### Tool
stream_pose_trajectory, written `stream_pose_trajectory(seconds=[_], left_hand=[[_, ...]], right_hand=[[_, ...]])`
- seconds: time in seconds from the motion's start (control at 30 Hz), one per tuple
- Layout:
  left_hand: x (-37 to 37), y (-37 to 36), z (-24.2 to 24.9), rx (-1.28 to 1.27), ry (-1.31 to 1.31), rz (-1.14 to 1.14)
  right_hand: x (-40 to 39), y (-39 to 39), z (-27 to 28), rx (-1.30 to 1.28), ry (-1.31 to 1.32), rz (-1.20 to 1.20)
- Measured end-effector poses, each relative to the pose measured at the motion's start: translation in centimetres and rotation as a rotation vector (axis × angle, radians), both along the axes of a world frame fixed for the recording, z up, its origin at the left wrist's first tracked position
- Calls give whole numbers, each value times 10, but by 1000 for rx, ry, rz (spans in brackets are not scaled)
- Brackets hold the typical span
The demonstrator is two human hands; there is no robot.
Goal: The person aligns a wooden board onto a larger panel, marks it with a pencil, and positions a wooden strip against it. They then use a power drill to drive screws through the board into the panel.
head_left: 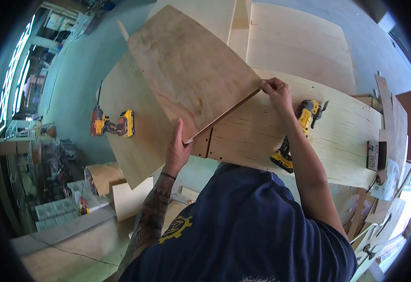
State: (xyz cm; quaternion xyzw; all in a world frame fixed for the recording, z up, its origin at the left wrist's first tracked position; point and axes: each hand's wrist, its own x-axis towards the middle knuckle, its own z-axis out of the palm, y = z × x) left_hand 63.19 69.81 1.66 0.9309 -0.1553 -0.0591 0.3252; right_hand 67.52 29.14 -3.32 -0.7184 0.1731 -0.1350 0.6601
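Observation:
A brown plywood panel (196, 66) is held tilted above the work surface, its near edge toward me. My left hand (179, 152) grips the near left corner, thumb lying on the top face and the other fingers mostly hidden below. At the near right corner, my right hand (277, 94) pinches the panel between thumb and fingers. Below it lies a larger plywood sheet (135, 160), partly covered. A yellow and black cordless multi-tool (305, 117) rests beside my right forearm. Left of the panel, a cordless drill (111, 124) with a long bit lies on the sheet.
The plywood work surface (341, 127) has small dark holes and a dark slot. Pale wooden panels (299, 42) stand beyond it. A small box (376, 155) sits at its right end, near leaning boards (395, 117). Clear plastic organizers (55, 211) are at lower left.

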Motion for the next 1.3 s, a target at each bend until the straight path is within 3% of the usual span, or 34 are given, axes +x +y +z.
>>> stream_pose_trajectory(seconds=[0.3,0.4,0.6,0.77,0.97,1.3], left_hand=[[1,2,-3,37,-92,-49],[0,5,-14,-9,34,-11],[-2,5,-17,38,-171,-86],[-4,0,-15,-62,11,13],[-5,-1,-17,15,96,97],[-7,-25,2,235,-136,-34]], right_hand=[[2,-2,-6,18,-24,-13],[-1,-2,0,-30,4,-8],[-9,7,14,-124,-8,-72],[-9,9,14,-116,-69,-130],[-11,1,16,-55,-30,-74],[-9,0,15,-89,-89,-67]])
